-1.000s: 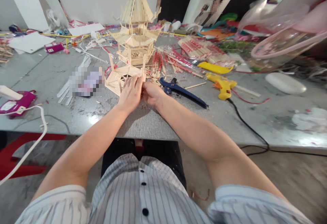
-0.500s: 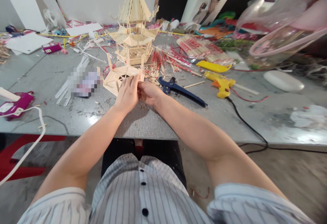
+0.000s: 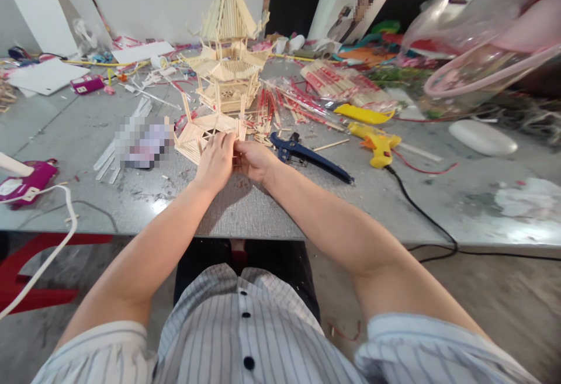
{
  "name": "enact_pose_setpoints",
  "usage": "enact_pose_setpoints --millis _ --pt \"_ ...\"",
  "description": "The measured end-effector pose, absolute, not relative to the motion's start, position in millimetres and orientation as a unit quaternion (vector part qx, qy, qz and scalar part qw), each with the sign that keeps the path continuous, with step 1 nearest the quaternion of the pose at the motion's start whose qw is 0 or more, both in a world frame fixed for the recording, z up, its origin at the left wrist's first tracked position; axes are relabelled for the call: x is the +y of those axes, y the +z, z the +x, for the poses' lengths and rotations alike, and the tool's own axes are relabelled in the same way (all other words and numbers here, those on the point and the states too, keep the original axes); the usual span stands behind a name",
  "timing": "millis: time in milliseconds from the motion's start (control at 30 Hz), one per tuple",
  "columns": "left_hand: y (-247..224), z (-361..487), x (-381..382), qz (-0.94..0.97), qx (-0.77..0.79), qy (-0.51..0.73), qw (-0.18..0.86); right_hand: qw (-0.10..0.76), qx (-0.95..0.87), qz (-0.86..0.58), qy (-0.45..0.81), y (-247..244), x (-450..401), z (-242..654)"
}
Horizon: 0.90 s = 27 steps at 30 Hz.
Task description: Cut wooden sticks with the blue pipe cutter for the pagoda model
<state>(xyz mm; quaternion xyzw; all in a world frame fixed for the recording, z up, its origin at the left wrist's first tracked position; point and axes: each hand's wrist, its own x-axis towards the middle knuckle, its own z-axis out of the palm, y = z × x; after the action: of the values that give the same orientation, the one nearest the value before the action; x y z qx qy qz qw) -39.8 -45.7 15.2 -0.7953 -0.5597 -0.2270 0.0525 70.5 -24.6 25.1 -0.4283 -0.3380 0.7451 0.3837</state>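
A low, many-sided base built of pale wooden sticks, with short upright posts, rests on the grey table. My left hand lies closed over its near right side, fingers bent around the edge. Close beside it, my right hand pinches at the same corner, thumb and fingertips together; exactly what lies between them is hidden. Just behind the base stands a tiered stick pagoda with a pointed roof. A dark blue cutter lies right of my right hand, near loose sticks.
A yellow glue gun with a trailing black cord lies to the right, below a yellow-handled saw. Packs of sticks are behind. Left are a phone, clear glue sticks and a purple device with a white cable.
The view has shifted slightly. Both hands keep their places at the base's corner, with hardly any visible finger movement.
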Motion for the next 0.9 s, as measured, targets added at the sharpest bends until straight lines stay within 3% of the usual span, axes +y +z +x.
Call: enact_pose_setpoints --millis 300,467,600,767,900 --pt "16.6 -38.7 -44.9 -0.803 -0.558 -0.203 0.055 0.376 -0.345 -0.432 0.744 20.8 -22.2 70.0" --pt "12.4 -43.2 -40.7 -0.801 -0.549 -0.235 0.044 0.385 -0.392 -0.437 0.712 22.0 -23.4 74.2" --pt "8.3 -48.7 -38.6 -0.795 -0.538 -0.279 0.016 0.342 -0.478 -0.477 0.654 34.1 -25.4 84.5" --pt "6.2 -49.6 -42.1 -0.803 -0.505 -0.316 0.008 0.281 -0.642 -0.518 0.490 56.7 -21.1 108.2" --pt "4.4 -48.7 -44.2 -0.804 -0.503 -0.318 0.010 0.188 -0.786 -0.566 0.162 78.1 -20.6 144.4"
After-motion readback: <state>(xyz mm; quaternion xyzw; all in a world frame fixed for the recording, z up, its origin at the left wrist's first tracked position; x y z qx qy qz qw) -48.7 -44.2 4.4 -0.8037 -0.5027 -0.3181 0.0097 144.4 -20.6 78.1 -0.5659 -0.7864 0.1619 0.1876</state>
